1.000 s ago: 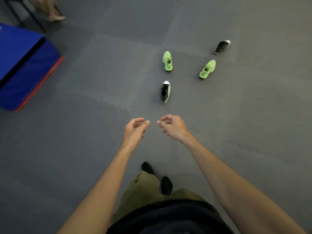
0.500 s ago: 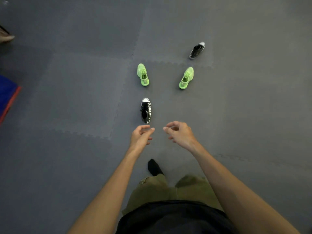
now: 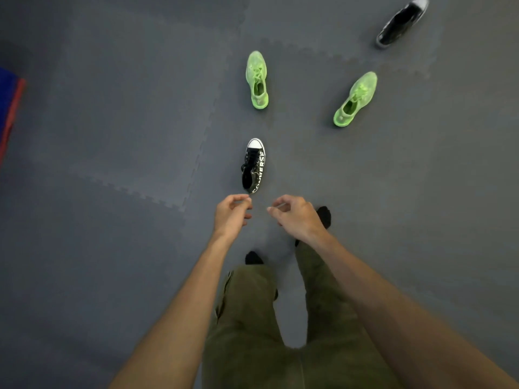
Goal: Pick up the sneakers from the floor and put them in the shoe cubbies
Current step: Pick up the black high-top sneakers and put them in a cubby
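Head view: I see my left hand and right hand held out side by side, both empty, fingers loosely curled and a little apart. The black sneaker stands on the floor just beyond the left hand. Two green sneakers lie farther out, well apart. A second black sneaker, blurred, lies far beyond the right hand.

Two neon-green sneakers, two black white-toed sneakers, grey floor mats, olive trousers.
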### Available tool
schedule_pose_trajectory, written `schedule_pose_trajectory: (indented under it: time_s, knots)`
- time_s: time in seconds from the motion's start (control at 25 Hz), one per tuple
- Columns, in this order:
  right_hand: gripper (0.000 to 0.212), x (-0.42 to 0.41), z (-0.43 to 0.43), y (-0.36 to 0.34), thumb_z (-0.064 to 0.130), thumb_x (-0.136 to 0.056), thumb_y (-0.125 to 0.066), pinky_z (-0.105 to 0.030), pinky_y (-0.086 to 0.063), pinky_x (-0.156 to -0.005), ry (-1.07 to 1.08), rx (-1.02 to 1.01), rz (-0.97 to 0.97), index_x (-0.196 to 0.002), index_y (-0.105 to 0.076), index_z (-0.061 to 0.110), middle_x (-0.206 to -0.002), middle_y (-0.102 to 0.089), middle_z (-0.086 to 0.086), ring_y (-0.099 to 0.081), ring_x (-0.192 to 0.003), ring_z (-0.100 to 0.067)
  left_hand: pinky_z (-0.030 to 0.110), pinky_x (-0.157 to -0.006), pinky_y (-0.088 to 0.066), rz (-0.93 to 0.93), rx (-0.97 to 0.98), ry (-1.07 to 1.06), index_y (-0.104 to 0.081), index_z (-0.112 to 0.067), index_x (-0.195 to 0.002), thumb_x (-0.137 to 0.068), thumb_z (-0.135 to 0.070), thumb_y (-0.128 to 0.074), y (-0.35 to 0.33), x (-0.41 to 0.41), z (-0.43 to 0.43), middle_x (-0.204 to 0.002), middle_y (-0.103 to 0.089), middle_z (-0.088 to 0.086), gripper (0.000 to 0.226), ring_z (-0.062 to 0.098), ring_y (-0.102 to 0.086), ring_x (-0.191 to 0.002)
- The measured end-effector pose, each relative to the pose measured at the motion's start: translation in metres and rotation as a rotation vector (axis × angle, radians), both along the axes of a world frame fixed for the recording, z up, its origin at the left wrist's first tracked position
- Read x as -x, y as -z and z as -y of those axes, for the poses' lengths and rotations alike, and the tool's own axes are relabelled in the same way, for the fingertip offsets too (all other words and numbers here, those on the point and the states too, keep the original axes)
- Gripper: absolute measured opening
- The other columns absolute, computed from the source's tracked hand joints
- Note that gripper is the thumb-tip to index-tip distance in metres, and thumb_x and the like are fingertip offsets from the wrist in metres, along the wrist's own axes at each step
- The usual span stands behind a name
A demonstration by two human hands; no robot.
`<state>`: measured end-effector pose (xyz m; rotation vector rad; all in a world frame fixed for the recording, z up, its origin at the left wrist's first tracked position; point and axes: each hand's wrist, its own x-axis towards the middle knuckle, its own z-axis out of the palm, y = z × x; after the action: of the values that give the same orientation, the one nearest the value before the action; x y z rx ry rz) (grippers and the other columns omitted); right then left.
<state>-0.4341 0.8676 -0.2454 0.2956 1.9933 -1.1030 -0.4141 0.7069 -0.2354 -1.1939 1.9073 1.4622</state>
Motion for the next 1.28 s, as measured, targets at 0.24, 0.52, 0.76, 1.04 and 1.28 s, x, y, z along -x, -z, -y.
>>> schedule_pose_trajectory:
  time_s: [0.24,0.52,0.76,1.04,1.28]
  knots:
    - [0.031,0.073,0.025,0.135,0.042,-0.086,-0.069,-0.038,-0.056,-0.094,-0.023,0.008,0.130,-0.109,-0.071,0.022,-0.099,-0.075,0.005,-0.071,-0.097,-0.017,0.024,-0.062,-0.052,0.069,0.021,-0.091,-0.067,-0.017,-0.103,-0.096,-0.016,-0.060,0.149,0.079,0.018,-0.095,-0.069,0.007,0.010,0.017,-0.063,-0.072]
    - [0.032,0.103,0.099,0.330,0.035,-0.086,-0.066,-0.037,-0.056,-0.091,-0.109,-0.020,0.193,-0.116,-0.067,0.023,-0.111,-0.070,0.001,-0.066,-0.103,-0.020,0.038,-0.087,-0.056,0.099,0.060,-0.159,-0.067,-0.028,-0.089,-0.093,-0.019,-0.060,0.351,0.103,0.063,-0.099,-0.069,0.001,0.012,0.018,-0.064,-0.091]
    - [0.036,0.110,0.174,0.447,0.034,-0.085,-0.066,-0.034,-0.054,-0.088,-0.215,-0.142,0.158,-0.115,-0.064,0.015,-0.114,-0.068,-0.007,-0.064,-0.107,-0.026,0.042,-0.102,-0.053,0.154,0.078,-0.181,-0.066,-0.019,-0.105,-0.093,-0.039,-0.059,0.464,0.103,0.113,-0.111,-0.070,0.001,0.024,0.021,-0.067,-0.109]
    - [0.039,0.098,0.197,0.501,0.024,-0.096,-0.052,-0.044,-0.058,-0.089,-0.371,-0.223,0.162,-0.134,-0.053,0.013,-0.127,-0.063,-0.013,-0.066,-0.112,-0.032,0.024,-0.082,-0.059,0.199,-0.010,-0.156,-0.066,-0.018,-0.101,-0.095,-0.034,-0.062,0.494,0.095,0.104,-0.095,-0.073,-0.003,0.018,0.012,-0.071,-0.094]
    - [0.031,0.128,0.142,0.450,0.033,-0.097,-0.045,-0.033,-0.044,-0.074,-0.255,-0.211,0.079,-0.109,-0.063,0.011,-0.100,-0.059,-0.010,-0.057,-0.093,-0.032,0.031,-0.087,-0.056,0.158,0.000,-0.109,-0.064,-0.015,-0.109,-0.094,-0.034,-0.062,0.452,0.109,0.070,-0.104,-0.073,0.002,0.024,0.009,-0.067,-0.089]
